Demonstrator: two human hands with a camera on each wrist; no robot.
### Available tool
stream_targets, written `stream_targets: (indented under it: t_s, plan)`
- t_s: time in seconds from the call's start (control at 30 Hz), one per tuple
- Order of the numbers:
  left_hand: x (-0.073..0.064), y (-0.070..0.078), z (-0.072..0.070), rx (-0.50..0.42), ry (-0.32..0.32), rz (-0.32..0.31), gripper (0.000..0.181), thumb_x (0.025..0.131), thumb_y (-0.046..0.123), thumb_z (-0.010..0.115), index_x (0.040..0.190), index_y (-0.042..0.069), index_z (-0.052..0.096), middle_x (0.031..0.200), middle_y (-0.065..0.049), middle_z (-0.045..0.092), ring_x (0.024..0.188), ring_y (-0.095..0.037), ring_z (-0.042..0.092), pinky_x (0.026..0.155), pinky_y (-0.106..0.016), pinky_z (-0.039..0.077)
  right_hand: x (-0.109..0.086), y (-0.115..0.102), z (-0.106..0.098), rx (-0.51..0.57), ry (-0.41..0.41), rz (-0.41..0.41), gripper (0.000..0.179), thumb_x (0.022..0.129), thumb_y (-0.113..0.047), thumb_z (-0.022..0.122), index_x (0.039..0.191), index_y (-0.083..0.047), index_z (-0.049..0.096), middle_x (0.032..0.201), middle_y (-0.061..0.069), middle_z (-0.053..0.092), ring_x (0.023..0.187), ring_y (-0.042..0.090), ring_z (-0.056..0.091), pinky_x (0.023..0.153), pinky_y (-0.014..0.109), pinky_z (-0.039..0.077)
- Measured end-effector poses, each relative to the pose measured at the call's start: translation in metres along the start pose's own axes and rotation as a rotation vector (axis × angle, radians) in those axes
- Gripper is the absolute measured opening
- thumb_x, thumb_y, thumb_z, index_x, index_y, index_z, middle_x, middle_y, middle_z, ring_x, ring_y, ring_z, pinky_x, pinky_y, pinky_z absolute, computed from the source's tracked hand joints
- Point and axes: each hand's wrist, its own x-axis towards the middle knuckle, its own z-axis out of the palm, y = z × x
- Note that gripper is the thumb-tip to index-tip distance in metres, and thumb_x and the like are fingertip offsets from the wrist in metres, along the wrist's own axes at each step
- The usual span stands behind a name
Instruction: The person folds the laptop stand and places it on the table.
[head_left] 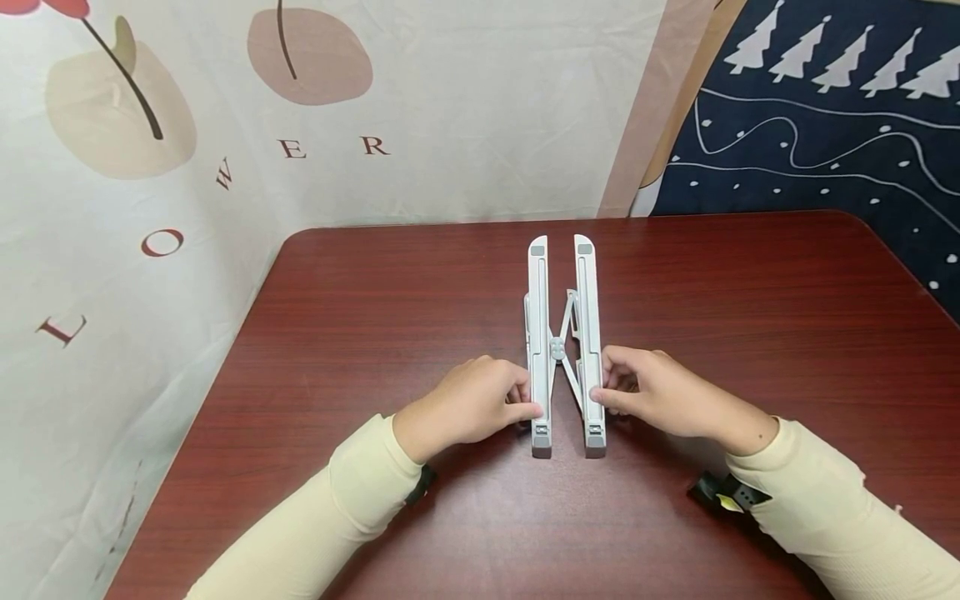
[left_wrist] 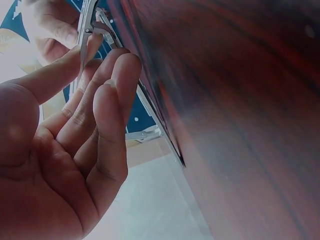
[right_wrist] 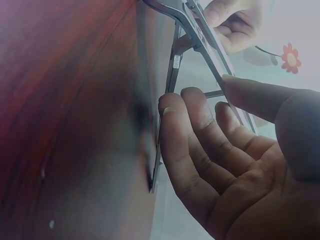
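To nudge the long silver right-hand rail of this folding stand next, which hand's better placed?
Right, probably: the right hand grips that long silver rail, thumb on top. The left hand holds the opposite silver rail, across the silver X-shaped linkage.

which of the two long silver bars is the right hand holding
The right bar in the head view: the right hand grips its lower part, while the left hand grips the left bar.
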Motion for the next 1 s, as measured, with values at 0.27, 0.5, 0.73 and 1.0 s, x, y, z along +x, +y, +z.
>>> stream_targets:
  t_s: [0.27,0.5,0.73,1.0]
  plan:
    - [0.0,-0.0001,0.0011,-0.004,0.005,0.01,0.027,0.089,0.037,0.075,0.068,0.025,0.064,0.062,0.017,0.062,0.059,-0.003,0.054,0.058,-0.025,0.043,0.0008,-0.0003,0.0024,0.011,-0.004,0.004,0.019,0.091,-0.013,0.072,0.086,-0.013,0.054,0.07,-0.004,0.064,0.062,0.003,0.058,0.057,0.024,0.049]
    - [0.0,0.0002,0.0017,-0.005,0.005,0.011,0.026,0.089,0.037,0.075,0.068,0.025,0.064,0.063,0.017,0.062,0.059,-0.003,0.055,0.058,-0.026,0.044,0.001,-0.002,0.004,0.027,-0.015,0.013,0.018,0.092,-0.012,0.072,0.087,-0.011,0.054,0.071,-0.003,0.064,0.062,0.004,0.057,0.056,0.024,0.049]
    - [-0.0001,0.0006,0.0023,-0.005,0.004,0.022,0.026,0.089,0.036,0.075,0.069,0.024,0.064,0.063,0.016,0.063,0.059,-0.002,0.054,0.059,-0.026,0.044,0.0016,-0.0034,0.0056,0.03,-0.017,0.014,0.018,0.092,-0.012,0.072,0.086,-0.011,0.054,0.07,-0.002,0.064,0.062,0.004,0.058,0.056,0.024,0.049]
    - [-0.0004,0.0014,0.0022,-0.008,0.006,0.037,0.025,0.089,0.035,0.075,0.07,0.023,0.064,0.065,0.016,0.065,0.06,-0.002,0.055,0.06,-0.025,0.045,0.0023,-0.0038,0.007,0.032,-0.02,0.013,0.019,0.092,-0.013,0.071,0.086,-0.011,0.054,0.07,-0.001,0.065,0.061,0.004,0.058,0.055,0.024,0.05]
